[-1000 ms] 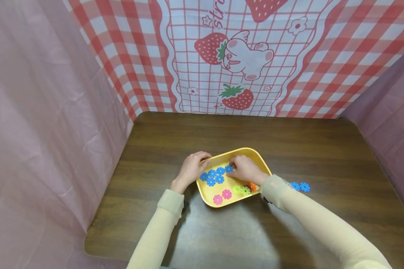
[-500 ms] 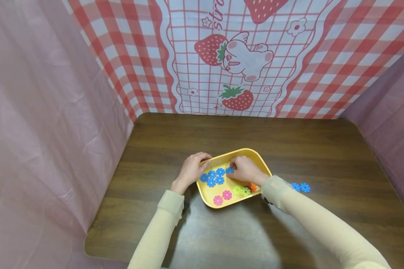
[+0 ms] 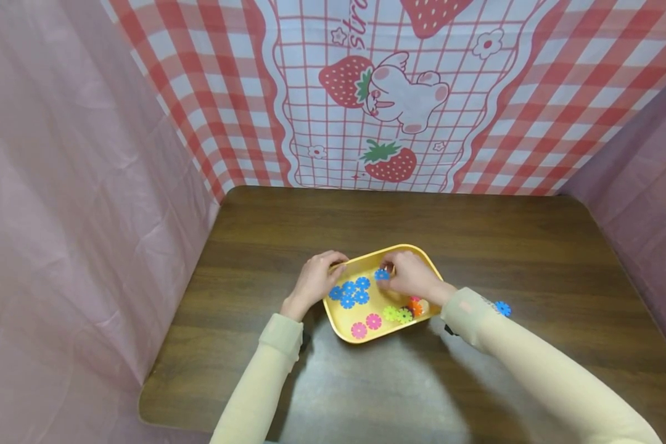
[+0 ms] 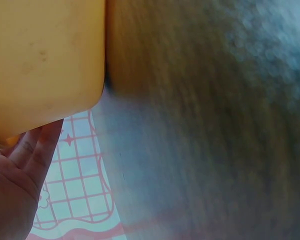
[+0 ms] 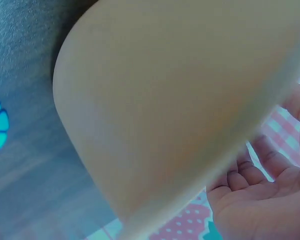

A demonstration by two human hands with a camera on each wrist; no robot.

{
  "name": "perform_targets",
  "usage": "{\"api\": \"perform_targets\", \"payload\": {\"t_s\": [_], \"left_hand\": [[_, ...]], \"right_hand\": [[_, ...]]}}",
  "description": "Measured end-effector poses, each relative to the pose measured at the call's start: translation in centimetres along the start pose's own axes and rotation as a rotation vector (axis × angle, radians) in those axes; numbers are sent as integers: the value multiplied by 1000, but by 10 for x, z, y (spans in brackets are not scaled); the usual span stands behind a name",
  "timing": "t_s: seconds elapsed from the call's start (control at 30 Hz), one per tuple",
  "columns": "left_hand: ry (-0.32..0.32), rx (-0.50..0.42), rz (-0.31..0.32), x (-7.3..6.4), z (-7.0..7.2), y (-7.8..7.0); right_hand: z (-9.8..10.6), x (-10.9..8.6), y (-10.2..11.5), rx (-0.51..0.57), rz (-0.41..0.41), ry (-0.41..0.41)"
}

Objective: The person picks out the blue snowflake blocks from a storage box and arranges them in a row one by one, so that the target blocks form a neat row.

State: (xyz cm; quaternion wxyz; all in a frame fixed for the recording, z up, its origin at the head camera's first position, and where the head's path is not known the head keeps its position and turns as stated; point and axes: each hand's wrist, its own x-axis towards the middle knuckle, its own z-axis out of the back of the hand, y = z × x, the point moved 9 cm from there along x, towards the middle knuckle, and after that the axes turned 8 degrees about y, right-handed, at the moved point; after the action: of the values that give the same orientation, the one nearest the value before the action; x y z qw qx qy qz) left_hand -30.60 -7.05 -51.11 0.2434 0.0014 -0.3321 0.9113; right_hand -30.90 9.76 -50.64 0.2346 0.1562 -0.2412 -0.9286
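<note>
A yellow tray stands on the table, turned at a slant. My left hand grips its rim at the left corner, thumb on the inner side; the left wrist view has those fingers below the tray wall. Over the tray's far half, my right hand pinches a blue flower-shaped plastic disc between thumb and fingers. Several blue discs lie grouped at the tray's left end. In the right wrist view, the tray wall hides the pinched disc.
Along the tray's near side lie pink discs, yellow-green discs and an orange disc. Outside, a blue disc rests on the wooden table, partly behind the right sleeve. A strawberry-print cloth hangs behind the table.
My right hand has drawn slightly to the right, and the blue disc in its fingers has shifted away from the blue group. My left hand stays on the rim.
</note>
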Motion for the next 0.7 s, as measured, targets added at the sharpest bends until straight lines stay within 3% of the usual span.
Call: {"api": "perform_targets", "payload": {"t_s": [0.2,0.7], "left_hand": [[-2,-1,0,1,0,0],[5,-1,3,2,-2,2]], "right_hand": [[14,-10,5,-29,28,-35],[45,-38,-5,17,-28,-82]]}}
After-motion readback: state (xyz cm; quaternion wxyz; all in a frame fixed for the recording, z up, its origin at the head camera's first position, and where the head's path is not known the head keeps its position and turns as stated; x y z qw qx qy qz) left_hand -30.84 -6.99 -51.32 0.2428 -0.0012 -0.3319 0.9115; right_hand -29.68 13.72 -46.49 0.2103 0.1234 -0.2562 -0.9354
